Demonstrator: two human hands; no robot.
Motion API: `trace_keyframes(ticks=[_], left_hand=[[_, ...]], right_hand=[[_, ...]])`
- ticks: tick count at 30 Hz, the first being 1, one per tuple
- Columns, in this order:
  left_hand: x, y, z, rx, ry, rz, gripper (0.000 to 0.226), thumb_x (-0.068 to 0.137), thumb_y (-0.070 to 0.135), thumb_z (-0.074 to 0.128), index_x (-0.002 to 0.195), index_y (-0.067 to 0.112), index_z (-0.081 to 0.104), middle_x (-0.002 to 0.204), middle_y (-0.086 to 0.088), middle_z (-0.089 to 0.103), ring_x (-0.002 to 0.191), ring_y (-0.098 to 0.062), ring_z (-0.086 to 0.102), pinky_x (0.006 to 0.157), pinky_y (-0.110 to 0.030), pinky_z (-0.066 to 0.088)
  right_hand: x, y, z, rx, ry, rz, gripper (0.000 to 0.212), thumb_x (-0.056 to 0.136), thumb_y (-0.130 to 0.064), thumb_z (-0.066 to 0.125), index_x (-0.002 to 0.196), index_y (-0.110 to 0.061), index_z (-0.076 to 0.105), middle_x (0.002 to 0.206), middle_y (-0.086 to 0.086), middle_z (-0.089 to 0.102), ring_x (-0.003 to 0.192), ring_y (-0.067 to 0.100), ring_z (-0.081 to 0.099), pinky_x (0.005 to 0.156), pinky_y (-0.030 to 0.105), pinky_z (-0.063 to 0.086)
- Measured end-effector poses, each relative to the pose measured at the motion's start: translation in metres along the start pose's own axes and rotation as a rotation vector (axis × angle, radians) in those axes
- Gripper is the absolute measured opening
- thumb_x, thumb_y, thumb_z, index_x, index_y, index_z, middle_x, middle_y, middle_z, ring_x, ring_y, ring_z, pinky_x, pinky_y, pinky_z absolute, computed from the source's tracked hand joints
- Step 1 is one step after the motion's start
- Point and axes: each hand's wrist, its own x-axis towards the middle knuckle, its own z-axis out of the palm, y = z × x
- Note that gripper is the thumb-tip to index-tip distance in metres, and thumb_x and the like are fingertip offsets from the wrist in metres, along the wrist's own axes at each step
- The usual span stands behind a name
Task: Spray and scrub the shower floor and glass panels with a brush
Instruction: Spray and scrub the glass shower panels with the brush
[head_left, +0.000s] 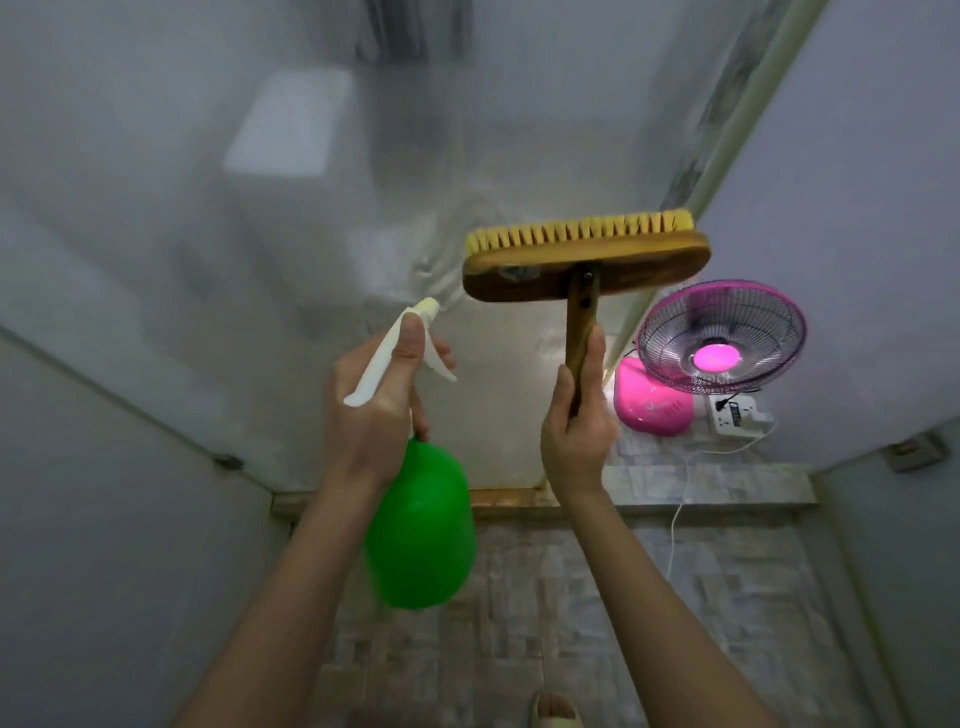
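spray bottle (422, 525) green, white head | brush (587, 262) brown wood, yellow bristles | fan (721, 338) pink

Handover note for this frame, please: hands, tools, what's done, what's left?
Left grip holds the green spray bottle, nozzle towards the glass panel.
Right grip holds the brush by its handle, head raised near the glass.
Done: glass looks wet and streaked by the brush.
Left: scrub panels, then floor; mind the pink fan nearby.
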Motion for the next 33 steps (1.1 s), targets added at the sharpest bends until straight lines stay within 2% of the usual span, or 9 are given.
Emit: trace_keyframes(ticks=[5,7,12,16,19,23,27,30,33], left_hand=[[0.010,0.037,0.004,-0.003,-0.022,0.014,0.049,0.095,0.049,0.045,0.082,0.011,0.072,0.064,-0.005,0.068,0.037,-0.014,0.047,0.041,-0.023,0.041],[0.011,0.052,-0.002,-0.014,-0.024,0.038,0.043,0.096,0.049,0.044,0.083,0.019,0.073,0.068,-0.003,0.071,0.037,-0.015,0.047,0.042,-0.024,0.041],[0.010,0.088,-0.020,0.017,-0.066,0.087,0.040,0.098,0.053,0.043,0.088,0.038,0.078,0.088,-0.035,0.067,0.040,-0.020,0.047,0.047,-0.027,0.042],[0.007,0.114,-0.028,0.012,-0.060,0.081,0.042,0.095,0.053,0.045,0.089,0.027,0.076,0.087,-0.018,0.074,0.040,-0.019,0.047,0.043,-0.025,0.042],[0.005,0.135,-0.034,0.009,-0.040,0.092,0.046,0.096,0.051,0.046,0.092,0.015,0.074,0.089,-0.003,0.076,0.039,-0.017,0.046,0.042,-0.024,0.042],[0.003,0.164,-0.040,-0.018,-0.019,0.127,0.047,0.095,0.050,0.046,0.094,0.014,0.074,0.092,-0.001,0.077,0.038,-0.016,0.046,0.041,-0.025,0.042],[-0.001,0.193,-0.043,-0.107,-0.002,0.154,0.038,0.093,0.049,0.047,0.087,0.023,0.074,0.087,-0.002,0.076,0.036,-0.016,0.043,0.037,-0.023,0.038],[-0.003,0.211,-0.042,-0.126,-0.015,0.169,0.038,0.093,0.049,0.048,0.083,0.023,0.073,0.085,-0.003,0.075,0.034,-0.017,0.042,0.037,-0.022,0.037],[-0.002,0.228,-0.039,-0.099,-0.030,0.180,0.040,0.092,0.052,0.048,0.084,0.023,0.074,0.090,-0.006,0.076,0.035,-0.018,0.043,0.039,-0.023,0.038]], right_hand=[[-0.054,0.011,-0.026,-0.039,-0.154,0.173,0.051,0.101,-0.035,0.038,0.149,-0.041,0.020,0.139,-0.020,0.045,0.084,0.000,0.058,0.060,0.031,0.054],[-0.043,-0.005,-0.026,-0.022,-0.165,0.159,0.049,0.102,-0.038,0.035,0.149,-0.041,0.021,0.138,-0.009,0.052,0.083,0.001,0.059,0.061,0.025,0.054],[0.017,-0.054,-0.013,0.081,-0.116,0.122,0.051,0.102,-0.036,0.035,0.150,-0.041,0.017,0.090,0.007,0.065,0.054,0.000,0.046,0.049,0.011,0.038],[-0.026,-0.049,-0.031,0.017,-0.144,0.259,0.053,0.100,-0.037,0.038,0.142,-0.060,0.017,0.127,-0.005,0.063,0.064,0.003,0.057,0.058,0.010,0.044],[0.000,-0.080,-0.039,0.032,-0.063,0.292,0.055,0.101,-0.025,0.046,0.146,-0.047,0.024,0.114,-0.030,0.061,0.068,0.014,0.064,0.059,0.018,0.044],[0.107,-0.139,-0.049,0.111,0.066,0.139,0.052,0.103,-0.028,0.040,0.150,-0.036,0.019,0.061,-0.007,0.049,0.041,0.008,0.034,0.039,0.027,0.033],[0.099,-0.133,-0.062,0.056,0.018,0.128,0.053,0.102,-0.030,0.040,0.149,-0.040,0.019,0.069,-0.018,0.041,0.042,0.004,0.035,0.042,0.019,0.031],[0.066,-0.126,-0.079,0.005,-0.123,0.225,0.058,0.102,-0.026,0.043,0.145,-0.056,0.017,0.063,-0.016,0.043,0.042,0.003,0.037,0.040,0.028,0.034],[0.122,-0.161,-0.086,0.048,-0.029,0.105,0.054,0.101,-0.022,0.044,0.150,-0.035,0.025,0.075,-0.001,0.063,0.046,-0.002,0.044,0.047,0.007,0.029]])
